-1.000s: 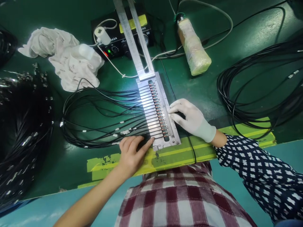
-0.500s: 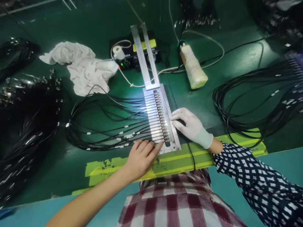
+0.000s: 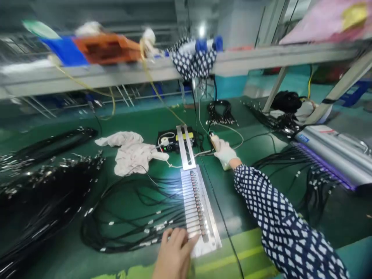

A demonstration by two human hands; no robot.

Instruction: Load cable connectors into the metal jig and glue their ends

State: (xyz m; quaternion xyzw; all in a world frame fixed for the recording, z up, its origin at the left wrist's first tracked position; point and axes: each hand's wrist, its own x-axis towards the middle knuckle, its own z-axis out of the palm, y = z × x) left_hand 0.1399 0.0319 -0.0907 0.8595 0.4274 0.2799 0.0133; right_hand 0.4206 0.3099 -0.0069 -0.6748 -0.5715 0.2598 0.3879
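My bare left hand [image 3: 175, 250] rests at the lower left edge of a flat metal fixture [image 3: 213, 228], fingers stretched over the cable ends there, thumb to the right. Black cables [image 3: 95, 242] enter the fixture from the left in a row, their small connectors [image 3: 197, 197] lined up in its slot. Farther away, my white-gloved right hand [image 3: 226, 152] is closed round a yellowish wrapped, bottle-shaped thing [image 3: 214, 139] with a thin tube at its dark top. The glove hides most of it.
Behind the fixture, a slotted metal bracket [image 3: 186, 149] leans over a black control box [image 3: 168, 146]. A white cloth [image 3: 130, 155] lies left of it. Dark cable bundles [image 3: 49, 197] cover the far left. A silver device [image 3: 334, 151] stands right, beneath a shelf [image 3: 261, 60].
My right hand has left the fixture's right edge, reached forward and closed on the wrapped thing. My left hand stays at the fixture. The view has tilted up, showing the shelf.
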